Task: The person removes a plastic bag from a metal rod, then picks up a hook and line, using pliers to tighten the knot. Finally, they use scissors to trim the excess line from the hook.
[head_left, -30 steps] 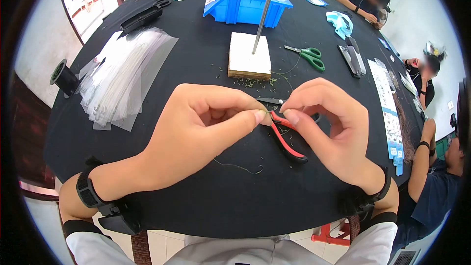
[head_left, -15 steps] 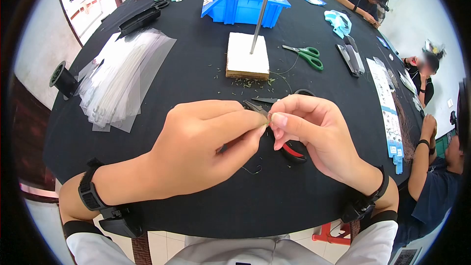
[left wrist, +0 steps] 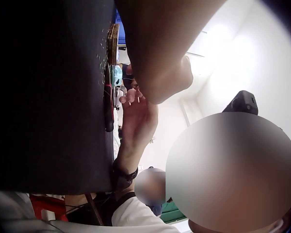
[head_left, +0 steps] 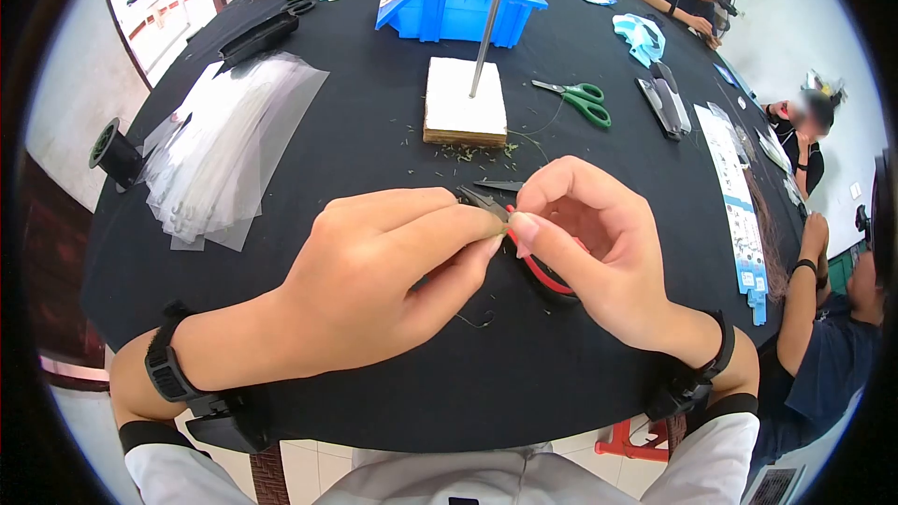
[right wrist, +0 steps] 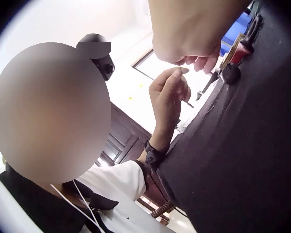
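Note:
Both hands meet above the table's middle. The left hand (head_left: 393,276) pinches a tiny greenish thing (head_left: 506,229) between thumb and forefinger. Thumb and forefinger of the right hand (head_left: 599,257) close on the same small thing from the other side; its shape is mostly hidden by the fingertips. In the right wrist view a thin dark strand shows at the left hand's (right wrist: 167,97) fingertips. Under the hands lie red-handled pliers (head_left: 543,278), partly covered, and a dark scissor blade (head_left: 499,185). A thin line with a hook (head_left: 482,323) lies nearer the body.
Beyond the hands stand a wooden block (head_left: 465,103) with a metal rod, and a blue bin (head_left: 458,14). Green scissors (head_left: 585,103) and a stapler (head_left: 666,103) lie right. Plastic sleeves (head_left: 234,150) and a spool (head_left: 117,154) are left. Other people sit along the right side.
The right hand has come left to meet the left hand's fingertips, which were apart from it a second ago. The left hand has turned, its back now more upward.

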Available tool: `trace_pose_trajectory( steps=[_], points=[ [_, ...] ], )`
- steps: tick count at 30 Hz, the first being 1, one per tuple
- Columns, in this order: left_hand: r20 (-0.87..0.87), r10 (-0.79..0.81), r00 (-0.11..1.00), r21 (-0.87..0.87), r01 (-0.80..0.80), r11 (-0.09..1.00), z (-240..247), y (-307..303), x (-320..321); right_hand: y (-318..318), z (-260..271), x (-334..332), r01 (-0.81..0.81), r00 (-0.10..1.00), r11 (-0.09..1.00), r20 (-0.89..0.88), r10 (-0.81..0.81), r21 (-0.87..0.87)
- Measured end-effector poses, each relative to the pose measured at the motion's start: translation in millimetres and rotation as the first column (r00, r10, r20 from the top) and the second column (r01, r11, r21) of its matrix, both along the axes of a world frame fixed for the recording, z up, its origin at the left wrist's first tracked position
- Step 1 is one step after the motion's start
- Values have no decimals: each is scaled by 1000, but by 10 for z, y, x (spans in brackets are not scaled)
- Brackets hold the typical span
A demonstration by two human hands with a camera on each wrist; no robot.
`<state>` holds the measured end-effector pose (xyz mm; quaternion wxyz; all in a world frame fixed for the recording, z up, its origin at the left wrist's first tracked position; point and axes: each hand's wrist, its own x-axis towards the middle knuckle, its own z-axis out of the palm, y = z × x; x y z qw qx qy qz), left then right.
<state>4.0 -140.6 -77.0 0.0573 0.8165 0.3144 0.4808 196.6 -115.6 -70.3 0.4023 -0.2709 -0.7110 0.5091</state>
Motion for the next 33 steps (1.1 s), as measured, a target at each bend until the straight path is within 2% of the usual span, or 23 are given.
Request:
trace_pose_trajectory(
  steps=[4, 7, 19, 25, 28, 33],
  points=[
    [-38, 19, 999, 5, -19, 1000, 16, -14, 2, -3, -20, -20, -2, 1000, 1000, -16, 3, 8],
    [-64, 29, 998, 25, -27, 999, 10, -15, 2, -5, -27, -14, -76, 994, 975, -92, 58, -210],
    [-41, 17, 999, -88, -20, 996, 32, -20, 5, 15, -58, -16, -123, 986, 909, -152, 67, -399],
    [-42, 26, 999, -119, -31, 992, 21, -30, -5, -8, -68, -35, -115, 989, 934, -129, 74, -340],
    [-36, 51, 998, -153, -56, 987, 22, -39, -7, -52, -71, -62, -41, 997, 968, -74, 23, -248],
    [10, 55, 998, -211, -52, 976, 24, -46, -1, -60, -73, -75, 58, 998, 995, 17, -60, 83]
  ],
)
